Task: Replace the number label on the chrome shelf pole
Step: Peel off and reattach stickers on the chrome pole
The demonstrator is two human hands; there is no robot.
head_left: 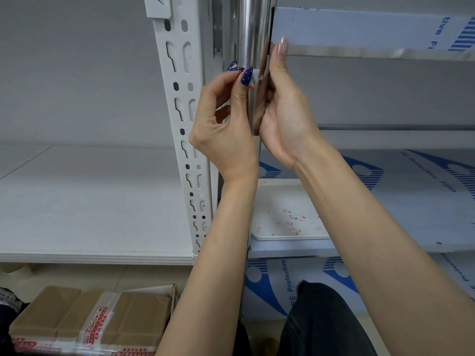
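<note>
The left hand (226, 119) is in front of the chrome pole (250, 29), in the middle of the scene. Its thumb and forefinger are closed together and pinch a small white label (255, 76) that lies against the pole; the other fingers are loosely bent. The right hand (282, 109) stands just right of the pole with the palm turned to it. One finger points straight up and its tip reaches the edge of the upper shelf (372, 29). The other fingers are hidden between palm and pole, so I cannot tell if they grip the pole.

Left of the pole stands a white slotted post (180, 98). On the lower right shelf (424, 201), which has blue-printed film, lies a white tray (270, 201) with small paper scraps (295, 222). On the floor, near left, is a taped box (90, 322).
</note>
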